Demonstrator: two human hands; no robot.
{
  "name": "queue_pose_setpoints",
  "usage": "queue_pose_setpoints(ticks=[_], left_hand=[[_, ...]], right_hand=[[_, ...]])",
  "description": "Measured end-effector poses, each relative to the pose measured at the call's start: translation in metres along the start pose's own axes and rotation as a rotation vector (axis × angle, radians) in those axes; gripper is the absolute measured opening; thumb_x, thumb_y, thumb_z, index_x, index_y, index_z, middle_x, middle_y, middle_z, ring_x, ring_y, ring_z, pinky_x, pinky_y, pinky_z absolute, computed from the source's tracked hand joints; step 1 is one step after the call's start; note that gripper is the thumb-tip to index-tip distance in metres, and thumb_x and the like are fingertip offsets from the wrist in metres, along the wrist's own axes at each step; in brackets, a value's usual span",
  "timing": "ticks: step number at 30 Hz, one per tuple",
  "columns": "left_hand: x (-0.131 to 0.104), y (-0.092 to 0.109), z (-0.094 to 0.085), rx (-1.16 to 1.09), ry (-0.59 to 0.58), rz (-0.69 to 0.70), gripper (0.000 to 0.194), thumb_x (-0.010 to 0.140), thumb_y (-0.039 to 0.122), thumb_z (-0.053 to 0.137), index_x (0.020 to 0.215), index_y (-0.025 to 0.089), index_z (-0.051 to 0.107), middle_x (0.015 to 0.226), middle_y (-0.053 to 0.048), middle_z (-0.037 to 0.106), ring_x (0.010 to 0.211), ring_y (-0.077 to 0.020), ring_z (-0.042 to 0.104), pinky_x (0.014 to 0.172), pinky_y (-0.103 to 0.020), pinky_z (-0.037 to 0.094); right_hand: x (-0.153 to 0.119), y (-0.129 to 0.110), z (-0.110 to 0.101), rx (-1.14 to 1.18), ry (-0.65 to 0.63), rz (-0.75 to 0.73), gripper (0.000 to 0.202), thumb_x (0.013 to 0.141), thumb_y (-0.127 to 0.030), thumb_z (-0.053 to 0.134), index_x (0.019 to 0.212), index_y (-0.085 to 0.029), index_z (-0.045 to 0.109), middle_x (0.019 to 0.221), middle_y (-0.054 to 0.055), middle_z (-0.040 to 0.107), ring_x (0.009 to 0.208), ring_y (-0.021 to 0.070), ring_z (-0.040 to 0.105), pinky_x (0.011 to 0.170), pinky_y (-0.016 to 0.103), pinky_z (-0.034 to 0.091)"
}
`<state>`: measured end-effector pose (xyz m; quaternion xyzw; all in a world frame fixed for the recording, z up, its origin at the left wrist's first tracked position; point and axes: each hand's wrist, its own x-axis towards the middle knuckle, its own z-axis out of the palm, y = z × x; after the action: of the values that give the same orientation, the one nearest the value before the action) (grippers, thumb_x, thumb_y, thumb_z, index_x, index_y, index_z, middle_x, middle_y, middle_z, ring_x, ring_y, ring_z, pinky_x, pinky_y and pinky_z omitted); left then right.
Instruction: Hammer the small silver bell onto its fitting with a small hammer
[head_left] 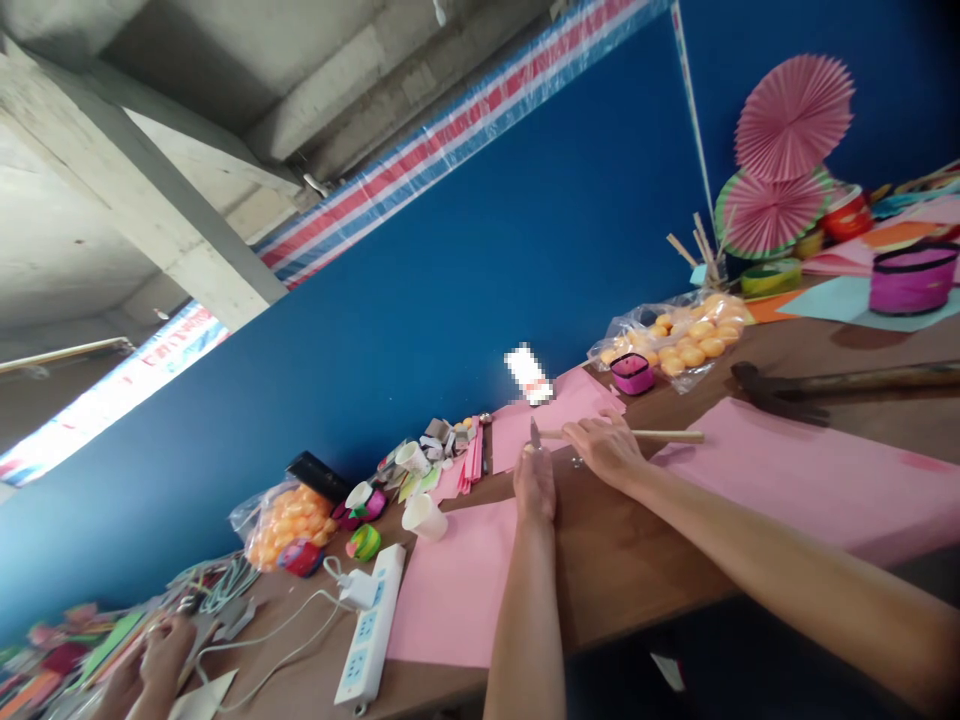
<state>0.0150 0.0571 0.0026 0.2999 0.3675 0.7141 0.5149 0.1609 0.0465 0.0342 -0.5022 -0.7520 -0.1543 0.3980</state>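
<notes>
Head view: left hand (535, 485) closed around a small knife (535, 434), tip pointing away — right hand (606, 447) gripping a wooden stick (671, 436) over the brown table (630, 560), stick's end near the knife, contact unclear — pink sheets (457, 590) either side.

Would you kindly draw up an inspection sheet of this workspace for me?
Surface: brown table, with pink paper sheets on it.
Job's things: knife; wooden stick.
Clutter: hammer, orange balls in clear bags, white cups.
Grips: left grip closed on the knife; right grip over the stick, closure unclear.
Cables: white cable by the power strip.
Surroundings: blue wall; striped sheeting; another person's hands at far left.
</notes>
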Motion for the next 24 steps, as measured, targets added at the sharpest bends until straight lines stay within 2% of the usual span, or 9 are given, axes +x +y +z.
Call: queue_pose_setpoints(ticks=[5, 7, 10, 13, 19, 24], left_hand=[[-0.0017, 0.0016, 0.0007, 0.000, -0.013, -0.004, 0.011, 0.077, 0.024, 0.055, 0.071, 0.028, 0.063, 0.078, -0.001, 0.068, 0.095, -0.0195, 0.060, 0.088, -0.038, 0.044], [-0.0023, 0.0018, 0.0010, 0.002, -0.015, -0.006, 0.011, 0.077, 0.025, 0.055, 0.071, 0.028, 0.063, 0.078, -0.001, 0.068, 0.096, -0.0194, 0.059, 0.089, -0.037, 0.043], [-0.0030, 0.0022, 0.0020, 0.009, -0.014, -0.009, 0.013, 0.078, 0.027, 0.054, 0.070, 0.031, 0.063, 0.078, 0.001, 0.068, 0.099, -0.0180, 0.058, 0.090, -0.034, 0.042], [-0.0034, 0.0025, 0.0032, 0.016, -0.010, -0.013, 0.014, 0.079, 0.029, 0.053, 0.071, 0.036, 0.062, 0.079, 0.002, 0.068, 0.100, -0.0170, 0.056, 0.088, -0.032, 0.043], [-0.0046, 0.0044, 0.0052, 0.021, 0.007, -0.011, 0.011, 0.079, 0.033, 0.052, 0.077, 0.039, 0.061, 0.071, 0.003, 0.067, 0.096, -0.0186, 0.059, 0.084, -0.039, 0.048], [-0.0057, 0.0047, 0.0073, 0.001, 0.041, -0.003, 0.013, 0.080, 0.030, 0.052, 0.080, 0.036, 0.063, 0.079, 0.003, 0.068, 0.099, -0.0179, 0.058, 0.088, -0.037, 0.046]], right_hand=[[0.0022, 0.0027, -0.0031, -0.011, 0.069, 0.058, 0.025, 0.090, -0.029, 0.037, 0.087, -0.022, 0.061, 0.068, 0.001, 0.063, 0.066, 0.0144, 0.053, 0.082, 0.031, 0.020], [0.0023, 0.0034, -0.0030, -0.012, 0.060, 0.052, 0.025, 0.089, -0.029, 0.037, 0.085, -0.022, 0.061, 0.066, 0.001, 0.063, 0.063, 0.0139, 0.053, 0.081, 0.030, 0.021], [0.0021, 0.0040, -0.0018, -0.014, 0.042, 0.025, 0.028, 0.089, -0.029, 0.037, 0.078, -0.021, 0.061, 0.064, 0.001, 0.062, 0.061, 0.0132, 0.051, 0.081, 0.030, 0.021], [0.0020, 0.0035, -0.0016, -0.003, 0.081, 0.044, 0.024, 0.089, -0.029, 0.039, 0.084, -0.022, 0.062, 0.067, 0.002, 0.063, 0.064, 0.0136, 0.051, 0.081, 0.029, 0.021], [0.0019, 0.0001, -0.0028, 0.011, 0.042, 0.015, 0.026, 0.089, -0.027, 0.037, 0.084, -0.021, 0.062, 0.066, 0.002, 0.062, 0.065, 0.0141, 0.051, 0.083, 0.030, 0.021], [0.0017, 0.0002, -0.0040, 0.018, 0.076, 0.032, 0.026, 0.090, -0.027, 0.037, 0.089, -0.021, 0.062, 0.070, 0.003, 0.063, 0.068, 0.0147, 0.052, 0.084, 0.031, 0.020]])
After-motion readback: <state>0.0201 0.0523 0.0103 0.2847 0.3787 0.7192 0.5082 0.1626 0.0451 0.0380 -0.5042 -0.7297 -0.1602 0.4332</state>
